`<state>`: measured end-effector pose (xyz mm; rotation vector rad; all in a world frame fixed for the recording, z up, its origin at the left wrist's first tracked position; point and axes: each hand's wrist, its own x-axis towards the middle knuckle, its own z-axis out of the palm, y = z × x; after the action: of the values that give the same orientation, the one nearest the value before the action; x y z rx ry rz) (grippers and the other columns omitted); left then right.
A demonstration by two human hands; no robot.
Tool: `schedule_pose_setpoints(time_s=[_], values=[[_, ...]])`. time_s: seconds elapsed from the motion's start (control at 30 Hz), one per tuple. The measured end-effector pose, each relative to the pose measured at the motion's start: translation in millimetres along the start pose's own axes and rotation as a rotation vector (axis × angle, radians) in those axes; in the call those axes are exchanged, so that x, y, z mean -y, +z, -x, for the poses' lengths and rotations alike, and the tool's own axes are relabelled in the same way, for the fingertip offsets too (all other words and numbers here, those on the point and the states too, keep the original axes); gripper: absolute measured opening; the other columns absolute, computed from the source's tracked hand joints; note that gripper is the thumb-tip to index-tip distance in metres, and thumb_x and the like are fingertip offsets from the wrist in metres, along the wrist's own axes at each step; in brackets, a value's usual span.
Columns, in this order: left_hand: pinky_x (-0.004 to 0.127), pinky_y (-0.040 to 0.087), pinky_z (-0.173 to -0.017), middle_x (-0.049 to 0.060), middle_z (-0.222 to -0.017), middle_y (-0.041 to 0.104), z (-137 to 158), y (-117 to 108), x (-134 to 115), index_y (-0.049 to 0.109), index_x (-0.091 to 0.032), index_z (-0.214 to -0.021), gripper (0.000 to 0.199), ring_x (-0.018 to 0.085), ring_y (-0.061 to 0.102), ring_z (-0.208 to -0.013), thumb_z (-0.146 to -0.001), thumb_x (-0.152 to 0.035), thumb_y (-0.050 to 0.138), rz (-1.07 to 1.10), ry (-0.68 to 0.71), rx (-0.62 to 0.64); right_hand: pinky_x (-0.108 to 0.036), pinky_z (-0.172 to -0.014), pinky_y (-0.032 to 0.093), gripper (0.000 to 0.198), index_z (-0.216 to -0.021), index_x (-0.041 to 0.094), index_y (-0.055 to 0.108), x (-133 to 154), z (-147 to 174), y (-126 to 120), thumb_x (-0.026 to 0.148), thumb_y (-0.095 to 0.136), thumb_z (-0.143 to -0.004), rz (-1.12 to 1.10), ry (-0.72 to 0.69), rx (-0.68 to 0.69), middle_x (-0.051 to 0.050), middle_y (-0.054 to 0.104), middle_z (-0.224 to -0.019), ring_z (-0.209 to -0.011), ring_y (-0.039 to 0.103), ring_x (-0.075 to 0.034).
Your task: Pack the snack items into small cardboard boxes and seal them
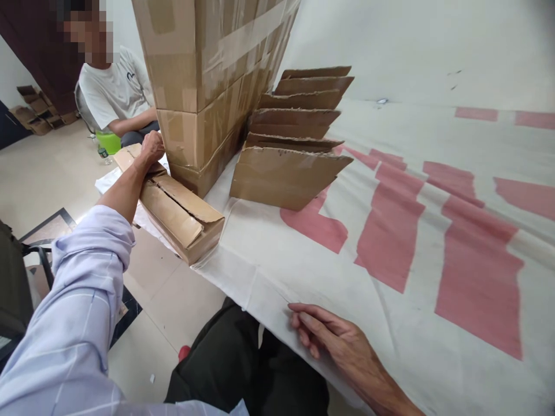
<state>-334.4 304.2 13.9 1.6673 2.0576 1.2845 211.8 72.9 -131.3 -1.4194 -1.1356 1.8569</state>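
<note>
No text, label or number is readable.

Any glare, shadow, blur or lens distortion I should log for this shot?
Head view: tape on the box stack shines, with shadow near its base; head view: the left sleeve looks stretched toward the frame edge, and the top right corner darkens; head view: left hand and right hand show no strong blur, while pixelation covers the seated person's head.

Carton (171, 205) on table (255, 237), left edge; box stack (177, 124) beside; cardboard panels (281, 176) right of stack.
</note>
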Motion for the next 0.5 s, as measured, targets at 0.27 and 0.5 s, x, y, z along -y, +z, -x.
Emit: schedule_pose_setpoints(time_s=[0.27, 0.5], values=[[0.029, 0.057, -0.074, 0.004, -0.065, 0.073, 21.6, -30.4, -7.4, 0.071, -0.017, -0.067, 0.017, 0.017, 0.069, -0.069, -0.075, -0.006, 0.062, 0.134, -0.11, 0.001, -0.027, -0.044, 0.047, 0.063, -0.092, 0.017, 0.086, -6.7, -0.6, -1.8, 0.07, 0.097, -0.06, 0.057, -0.029, -0.028, -0.007, 0.073, -0.076, -0.054, 0.057, -0.014], [0.031, 0.062, -0.082, 0.007, -0.087, 0.083, 71.2, -58.9, -16.8, 0.077, -0.015, -0.077, 0.01, 0.018, 0.076, -0.082, -0.074, -0.015, 0.067, 0.3, -0.084, 0.071, -0.028, -0.044, 0.047, 0.055, -0.087, 0.017, 0.085, -0.9, 2.3, 5.7, 0.059, 0.099, -0.054, 0.065, -0.041, -0.07, -0.006, 0.072, -0.073, -0.053, 0.057, -0.014]])
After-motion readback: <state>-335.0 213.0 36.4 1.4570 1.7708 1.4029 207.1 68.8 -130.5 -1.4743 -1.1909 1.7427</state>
